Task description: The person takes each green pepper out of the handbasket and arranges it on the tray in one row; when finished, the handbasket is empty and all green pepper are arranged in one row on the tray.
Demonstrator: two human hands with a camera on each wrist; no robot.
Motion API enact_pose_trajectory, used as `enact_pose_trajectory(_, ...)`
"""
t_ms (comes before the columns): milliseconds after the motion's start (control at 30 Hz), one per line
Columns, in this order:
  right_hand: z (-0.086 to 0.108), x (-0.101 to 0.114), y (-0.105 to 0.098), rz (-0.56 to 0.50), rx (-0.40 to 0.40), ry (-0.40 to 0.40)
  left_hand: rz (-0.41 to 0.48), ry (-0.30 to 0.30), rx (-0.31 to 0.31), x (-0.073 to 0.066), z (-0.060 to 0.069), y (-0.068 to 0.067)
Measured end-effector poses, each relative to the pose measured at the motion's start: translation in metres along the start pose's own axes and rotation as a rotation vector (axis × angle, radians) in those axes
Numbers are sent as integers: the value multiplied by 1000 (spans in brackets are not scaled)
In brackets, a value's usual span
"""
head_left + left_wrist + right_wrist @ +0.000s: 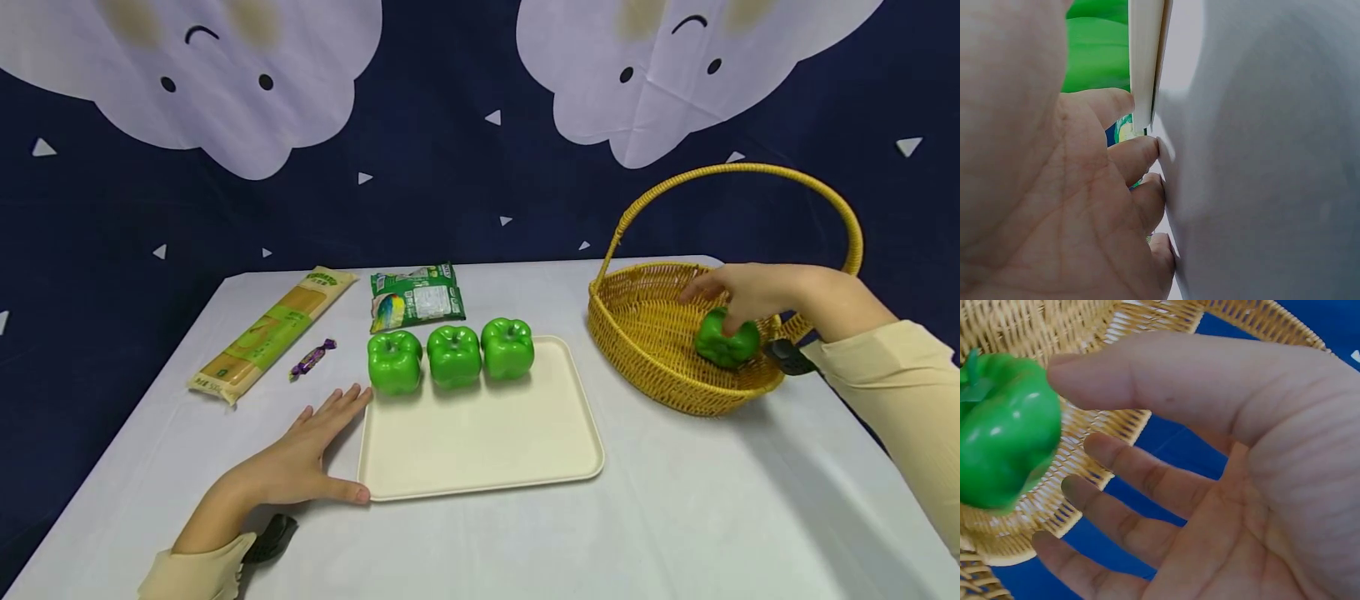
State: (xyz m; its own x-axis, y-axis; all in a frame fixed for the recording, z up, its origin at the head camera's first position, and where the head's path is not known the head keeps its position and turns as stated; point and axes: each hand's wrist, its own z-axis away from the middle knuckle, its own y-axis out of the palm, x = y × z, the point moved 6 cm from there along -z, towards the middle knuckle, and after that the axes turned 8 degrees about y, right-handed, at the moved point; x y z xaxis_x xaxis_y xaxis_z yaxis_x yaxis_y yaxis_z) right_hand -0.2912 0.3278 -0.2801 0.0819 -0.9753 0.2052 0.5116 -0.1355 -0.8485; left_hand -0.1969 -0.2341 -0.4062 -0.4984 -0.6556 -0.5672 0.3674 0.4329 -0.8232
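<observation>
My left hand (296, 458) lies with spread fingers at the left edge of a cream tray (480, 442); its thumb and index fingertip touch the rim. Along the tray's far side stand three green bell peppers (395, 363), in a row. Over at the right, my right hand (772, 293) reaches into a yellow wicker basket (633, 354), above a green bell pepper (723, 343) lying inside. In the right wrist view the fingers are apart and loosely extended, the thumb tip beside that pepper (1010, 434). Whether the thumb touches it I cannot tell.
A pack of noodles (273, 333) lies at the back left, with a purple wrapped candy (312, 359) near it. Behind the peppers is a green snack packet (417, 298). The basket's tall handle (738, 168) arches over its opening. A dark cloth with clouds hangs behind the table.
</observation>
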Motion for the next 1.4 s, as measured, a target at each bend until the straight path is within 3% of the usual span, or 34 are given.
enact_pose_trajectory(200, 0, -11, 7, -42, 78, 63, 5, -4, 1, 0, 0, 0)
enact_pose_trajectory(567, 1, -23, 12, -26, 70, 135, 7, -5, -2, -1, 1, -1)
enact_pose_trajectory(1400, -8, -25, 20, 32, 50, 138, 4, -2, 4, -3, 1, -1)
